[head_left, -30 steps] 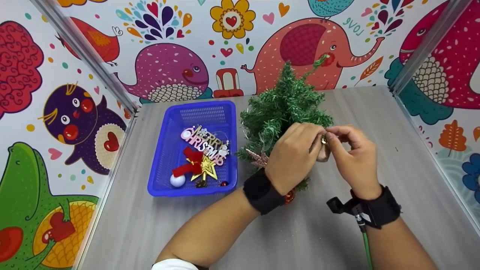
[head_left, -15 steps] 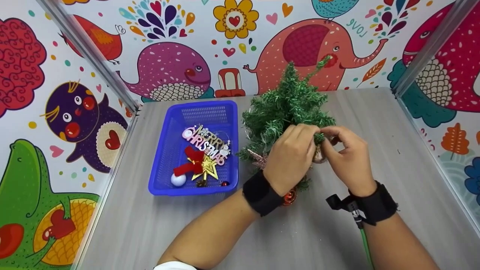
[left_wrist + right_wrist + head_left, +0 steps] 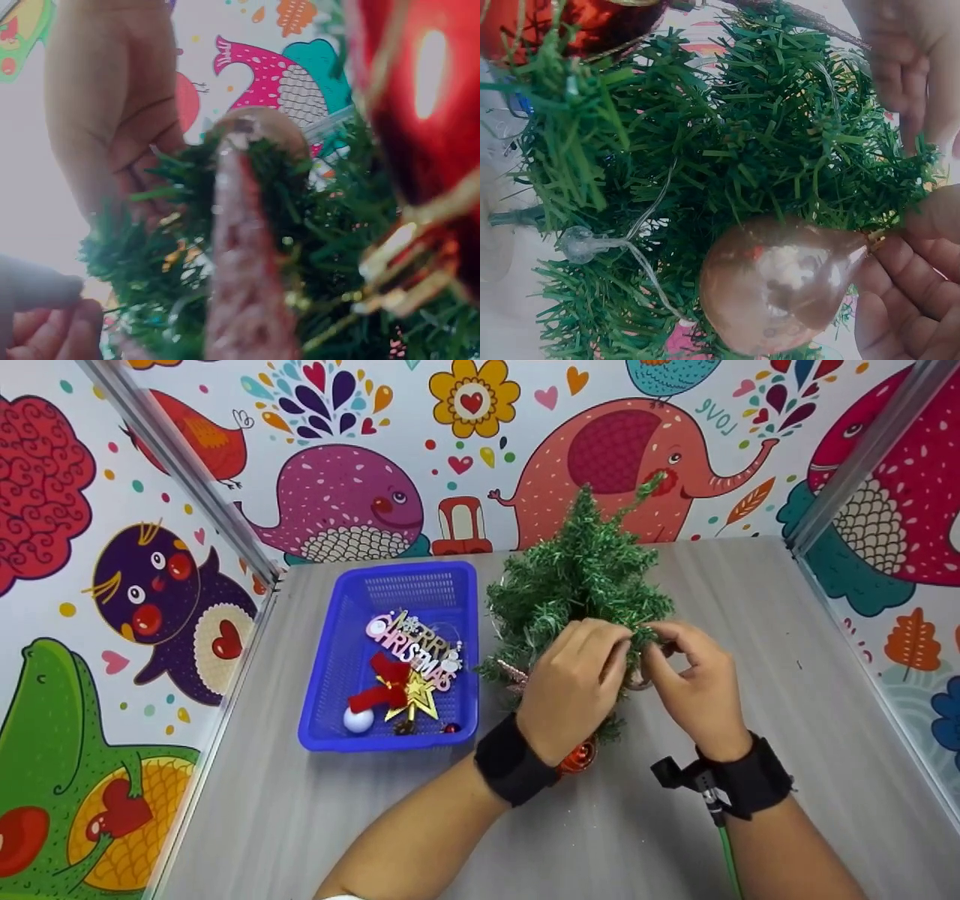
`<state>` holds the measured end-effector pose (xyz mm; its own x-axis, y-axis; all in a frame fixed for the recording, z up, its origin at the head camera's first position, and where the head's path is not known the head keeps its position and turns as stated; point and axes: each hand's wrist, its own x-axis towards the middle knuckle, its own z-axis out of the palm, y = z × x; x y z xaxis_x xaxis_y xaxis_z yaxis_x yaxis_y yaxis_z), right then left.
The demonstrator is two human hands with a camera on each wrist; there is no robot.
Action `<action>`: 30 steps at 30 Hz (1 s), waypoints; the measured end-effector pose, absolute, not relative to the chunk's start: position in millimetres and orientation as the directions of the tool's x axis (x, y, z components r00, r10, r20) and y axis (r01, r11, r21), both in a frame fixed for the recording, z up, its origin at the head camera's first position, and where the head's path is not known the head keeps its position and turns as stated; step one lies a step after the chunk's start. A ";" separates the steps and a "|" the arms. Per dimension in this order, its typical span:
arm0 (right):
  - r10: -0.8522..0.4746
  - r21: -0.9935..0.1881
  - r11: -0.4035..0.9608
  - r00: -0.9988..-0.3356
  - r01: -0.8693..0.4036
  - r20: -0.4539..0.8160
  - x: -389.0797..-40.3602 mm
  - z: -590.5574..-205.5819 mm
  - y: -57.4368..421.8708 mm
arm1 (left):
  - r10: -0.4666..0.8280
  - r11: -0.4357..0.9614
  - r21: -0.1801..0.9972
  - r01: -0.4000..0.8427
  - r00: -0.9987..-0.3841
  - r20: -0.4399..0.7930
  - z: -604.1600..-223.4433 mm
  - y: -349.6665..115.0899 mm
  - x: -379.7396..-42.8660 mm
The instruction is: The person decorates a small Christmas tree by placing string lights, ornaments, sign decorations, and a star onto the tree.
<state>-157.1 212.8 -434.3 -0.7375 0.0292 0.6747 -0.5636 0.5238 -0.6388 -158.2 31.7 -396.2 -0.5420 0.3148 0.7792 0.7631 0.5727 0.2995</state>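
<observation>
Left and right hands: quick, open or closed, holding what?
Left hand: closed, apparently on a branch tip.
Right hand: closed, holding the rose-gold ornament.

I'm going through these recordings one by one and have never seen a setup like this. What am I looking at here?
There is no machine, just a person's two bare hands. The wide picture comes from a camera worn on the head; the two close ones come from cameras worn on the wrists. On the grey table are a small green tree and a blue basket holding a Merry Christmas sign, a gold star, a red bow, a white ball and smaller bits. A red bauble shows near the tree. The right hand pinches a pink-gold bauble at its gold cap, while the left hand seems to pinch a branch close by.
</observation>
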 end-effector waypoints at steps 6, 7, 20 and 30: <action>0.206 -0.735 0.427 -0.735 -0.527 0.646 -145.4 -450.1 232.0 | 0.144 0.474 0.309 0.824 -0.419 0.896 -412.9 -1.7 -141.3; 0.253 -0.772 0.390 -0.748 -0.501 0.614 -142.8 -455.2 237.0 | 0.108 0.459 0.337 0.822 -0.428 0.897 -419.3 -8.2 -138.3; 0.379 -0.983 0.145 -0.924 0.115 -0.052 -125.8 -567.1 248.9 | -0.066 0.341 0.804 0.487 -0.841 0.537 -555.8 -32.4 -91.0; 0.214 -0.993 0.117 -0.977 0.003 0.022 -147.9 -607.1 208.1 | -0.073 0.219 0.975 0.025 -0.996 0.042 -607.8 -6.4 -115.2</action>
